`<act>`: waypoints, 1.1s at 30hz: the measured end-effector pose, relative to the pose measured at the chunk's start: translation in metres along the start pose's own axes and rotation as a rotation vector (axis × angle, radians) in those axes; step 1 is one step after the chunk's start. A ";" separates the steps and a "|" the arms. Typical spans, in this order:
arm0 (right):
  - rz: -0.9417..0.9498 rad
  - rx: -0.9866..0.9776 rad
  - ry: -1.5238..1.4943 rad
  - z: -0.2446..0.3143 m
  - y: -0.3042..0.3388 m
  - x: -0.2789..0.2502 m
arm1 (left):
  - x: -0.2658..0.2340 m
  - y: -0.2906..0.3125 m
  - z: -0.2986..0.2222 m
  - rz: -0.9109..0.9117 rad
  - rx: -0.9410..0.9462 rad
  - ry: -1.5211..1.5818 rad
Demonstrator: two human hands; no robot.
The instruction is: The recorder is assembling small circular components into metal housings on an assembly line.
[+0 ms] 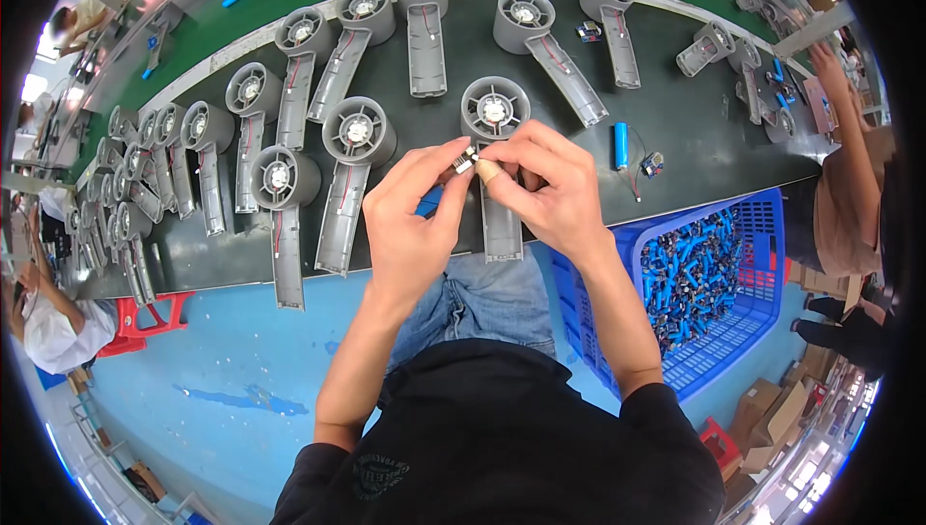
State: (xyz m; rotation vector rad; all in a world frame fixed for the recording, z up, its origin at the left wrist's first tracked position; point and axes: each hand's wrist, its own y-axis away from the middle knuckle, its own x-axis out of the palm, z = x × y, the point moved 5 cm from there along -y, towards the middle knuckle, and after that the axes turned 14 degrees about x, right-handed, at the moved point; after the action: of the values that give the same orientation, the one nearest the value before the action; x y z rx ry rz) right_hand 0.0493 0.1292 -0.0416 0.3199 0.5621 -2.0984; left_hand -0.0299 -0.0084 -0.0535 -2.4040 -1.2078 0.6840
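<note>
In front of me, above the table edge, my left hand (407, 221) pinches a small circuit board (463, 162) between thumb and fingers. My right hand (552, 187) is closed at the board's edge, its fingertips on a tiny white connector (474, 154); fine wires there are too small to make out. A blue cylindrical battery (429, 202) shows partly behind my left hand. Below both hands lies a grey fan housing (495, 91) with a round, spoked head and an open handle (502, 231), partly covered by my fingers.
Several similar grey fan housings (357, 129) spread over the dark table (434, 120). To the right lie a blue battery (620, 147) and a wired circuit board (653, 164). A blue basket (719, 332) of battery assemblies stands by my right. Co-workers' arms (844, 120) show at both sides.
</note>
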 end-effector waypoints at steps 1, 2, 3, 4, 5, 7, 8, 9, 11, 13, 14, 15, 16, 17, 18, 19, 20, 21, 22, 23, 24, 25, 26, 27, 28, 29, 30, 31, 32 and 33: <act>-0.008 0.023 0.019 0.001 -0.001 0.000 | 0.001 0.000 -0.002 0.023 0.053 -0.047; -0.016 0.046 0.038 0.001 -0.001 0.000 | 0.000 -0.001 -0.004 0.023 0.052 -0.047; -0.017 0.047 0.039 0.000 0.000 0.000 | 0.000 -0.002 -0.006 0.051 0.040 0.000; -0.002 0.075 -0.024 -0.002 0.000 0.000 | 0.001 -0.002 -0.007 0.079 0.028 0.046; 0.013 0.103 -0.088 -0.004 0.001 0.001 | 0.000 -0.002 -0.006 0.080 0.027 0.047; 0.008 0.098 -0.090 -0.005 0.001 0.001 | 0.000 0.001 0.001 0.085 -0.098 0.235; 0.001 0.093 -0.092 -0.005 0.002 0.001 | 0.000 0.002 0.002 0.085 -0.099 0.234; 0.002 0.093 -0.091 -0.004 0.002 0.001 | 0.001 0.003 0.005 0.085 -0.091 0.245; -0.019 0.121 -0.090 -0.005 0.003 0.002 | 0.000 0.004 0.006 0.084 -0.083 0.255; -0.038 0.096 -0.054 -0.004 0.003 0.003 | -0.001 0.004 0.006 0.103 -0.080 0.186; -0.058 0.070 -0.020 -0.002 0.004 0.003 | 0.000 0.005 0.005 0.102 -0.080 0.187; -0.057 0.070 -0.020 -0.002 0.004 0.004 | 0.000 0.006 0.003 0.097 -0.058 0.119; -0.073 0.050 0.012 -0.001 0.004 0.004 | 0.000 0.006 0.001 0.092 -0.036 0.050; -0.089 0.030 0.044 0.000 0.004 0.003 | -0.001 0.004 0.000 0.091 -0.036 0.049; -0.087 0.031 0.044 -0.001 0.004 0.003 | -0.001 0.002 -0.005 0.103 0.030 -0.017; -0.078 0.008 0.063 -0.001 0.003 0.003 | -0.001 0.000 -0.009 0.115 0.095 -0.082; -0.069 -0.015 0.083 -0.002 0.002 0.003 | -0.001 0.000 -0.009 0.114 0.094 -0.083; -0.068 -0.014 0.083 -0.003 0.001 0.002 | -0.001 -0.001 -0.008 0.119 0.091 -0.089; -0.055 0.019 0.033 -0.005 0.000 0.001 | 0.000 -0.001 -0.008 0.124 0.089 -0.095; -0.042 0.052 -0.016 -0.008 0.000 0.001 | 0.000 0.000 -0.007 0.125 0.087 -0.094; -0.041 0.052 -0.016 -0.008 0.000 0.002 | 0.000 0.000 -0.007 0.120 0.111 -0.102; -0.061 0.053 -0.027 -0.008 0.001 0.002 | 0.000 0.000 -0.007 0.116 0.135 -0.109; -0.082 0.055 -0.038 -0.009 0.002 0.002 | 0.001 0.000 -0.007 0.115 0.133 -0.109; -0.081 0.057 -0.037 -0.010 0.002 0.003 | 0.001 0.001 -0.006 0.109 0.131 -0.097; -0.101 0.030 -0.034 -0.011 0.003 0.003 | 0.002 0.001 -0.005 0.104 0.128 -0.085; -0.121 0.004 -0.030 -0.011 0.004 0.003 | 0.002 0.002 -0.004 0.104 0.126 -0.084; -0.121 0.006 -0.031 -0.012 0.004 0.003 | 0.002 0.002 -0.003 0.114 0.104 -0.059; -0.124 -0.028 -0.010 -0.012 0.004 0.004 | 0.003 0.003 -0.001 0.123 0.081 -0.035; -0.126 -0.061 0.011 -0.011 0.004 0.004 | 0.002 0.002 -0.003 0.124 0.079 -0.035; -0.125 -0.059 0.011 -0.011 0.004 0.005 | 0.001 0.001 -0.003 0.146 -0.016 0.011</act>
State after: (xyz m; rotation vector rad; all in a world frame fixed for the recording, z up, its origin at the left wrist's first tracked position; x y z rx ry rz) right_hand 0.0500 0.1296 -0.0542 0.2683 0.6637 -2.1959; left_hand -0.0265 -0.0088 -0.0519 -2.5245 -1.0452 0.7051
